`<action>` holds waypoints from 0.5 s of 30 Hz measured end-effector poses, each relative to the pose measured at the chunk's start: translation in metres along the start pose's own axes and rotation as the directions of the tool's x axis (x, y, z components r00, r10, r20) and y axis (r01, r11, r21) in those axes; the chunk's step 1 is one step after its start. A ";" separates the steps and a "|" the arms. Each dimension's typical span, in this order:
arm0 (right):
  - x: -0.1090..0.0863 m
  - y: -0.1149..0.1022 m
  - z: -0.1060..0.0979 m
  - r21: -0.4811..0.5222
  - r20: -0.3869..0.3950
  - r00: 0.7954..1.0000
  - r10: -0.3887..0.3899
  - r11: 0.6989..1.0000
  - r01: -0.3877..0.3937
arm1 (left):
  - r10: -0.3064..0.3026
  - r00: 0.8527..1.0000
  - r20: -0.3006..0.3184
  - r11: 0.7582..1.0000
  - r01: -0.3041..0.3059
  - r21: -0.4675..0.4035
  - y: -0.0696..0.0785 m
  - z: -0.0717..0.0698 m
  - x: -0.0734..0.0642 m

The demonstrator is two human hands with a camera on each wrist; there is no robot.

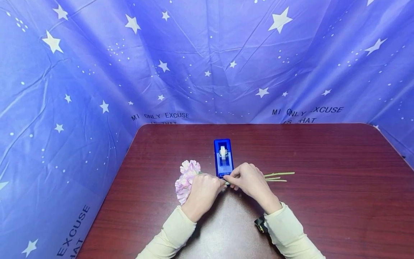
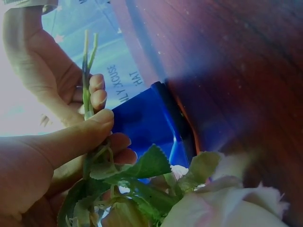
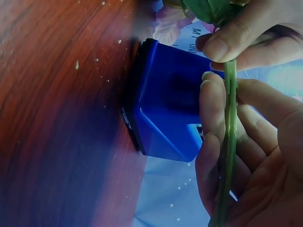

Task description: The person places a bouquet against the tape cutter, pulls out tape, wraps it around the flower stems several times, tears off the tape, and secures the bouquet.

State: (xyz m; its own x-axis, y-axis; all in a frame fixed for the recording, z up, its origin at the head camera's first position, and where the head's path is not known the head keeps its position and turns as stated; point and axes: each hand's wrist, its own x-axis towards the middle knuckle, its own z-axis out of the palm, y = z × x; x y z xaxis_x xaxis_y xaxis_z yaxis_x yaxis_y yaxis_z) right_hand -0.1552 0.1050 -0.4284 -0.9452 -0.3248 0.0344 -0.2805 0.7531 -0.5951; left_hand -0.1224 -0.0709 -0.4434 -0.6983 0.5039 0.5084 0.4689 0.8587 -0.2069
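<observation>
The pink flowers (image 1: 187, 181) are held over the bench (image 1: 339, 187), beside a blue tape dispenser (image 1: 224, 168). Their stems (image 3: 230, 113) are pinched by the fingers of the left hand (image 1: 206, 186) and encircled by the curled fingers of the right hand (image 1: 252, 180). "MI ONLY EXCUSE IS THAT" is repeated in black print on the starred blue curtain (image 1: 210, 43).

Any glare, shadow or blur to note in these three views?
Head: pale glare on the table. Left wrist: left edge washed out white, pale flower slightly soft. Right wrist: dark bluish patch, shadow or reflection, on the table beside the blue tape dispenser.
</observation>
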 end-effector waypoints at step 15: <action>-0.003 0.000 0.003 -0.046 0.003 1.000 0.004 0.999 -0.004 | 0.019 1.000 -0.005 1.000 -0.019 -0.007 0.006 0.005 -0.002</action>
State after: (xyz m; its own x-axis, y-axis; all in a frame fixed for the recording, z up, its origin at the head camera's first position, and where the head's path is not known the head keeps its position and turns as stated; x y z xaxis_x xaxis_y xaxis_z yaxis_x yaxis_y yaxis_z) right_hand -0.1523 0.1040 -0.4309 -0.9458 -0.3235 0.0293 -0.2841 0.7798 -0.5579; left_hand -0.1208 -0.0668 -0.4497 -0.6868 0.5195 0.5083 0.4859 0.8483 -0.2105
